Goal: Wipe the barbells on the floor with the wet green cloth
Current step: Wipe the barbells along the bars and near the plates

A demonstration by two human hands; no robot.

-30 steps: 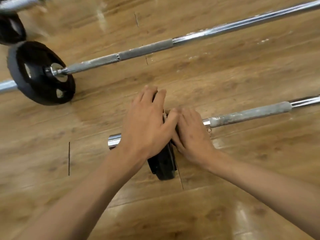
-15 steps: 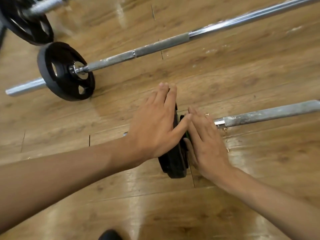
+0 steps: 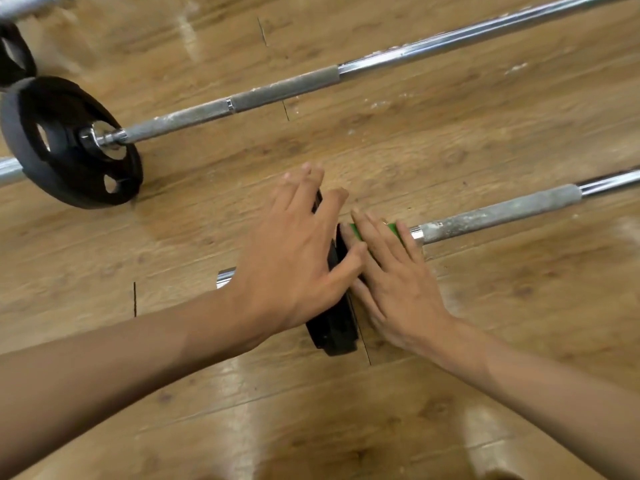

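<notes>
The near barbell (image 3: 502, 213) lies on the wooden floor, its grip dusty grey. Its black plate (image 3: 334, 334) stands on edge between my two hands. My left hand (image 3: 294, 258) lies flat on the plate's left face with the thumb hooked over the rim. My right hand (image 3: 391, 282) presses the green cloth (image 3: 393, 229) against the plate's right face, where the bar meets it. Only a strip of cloth shows beyond the fingers. The bar's chrome end (image 3: 225, 277) sticks out to the left of my left wrist.
A second barbell (image 3: 277, 90) lies further away, with a black plate (image 3: 69, 143) at its left end. Part of a third bar (image 3: 20, 5) and its plate (image 3: 14, 53) shows at the top left corner. White specks dot the floor near the far bar.
The green cloth now shows under my right fingers, which have slid up toward the bar. My left hand stays on the plate. The view has shifted slightly.
</notes>
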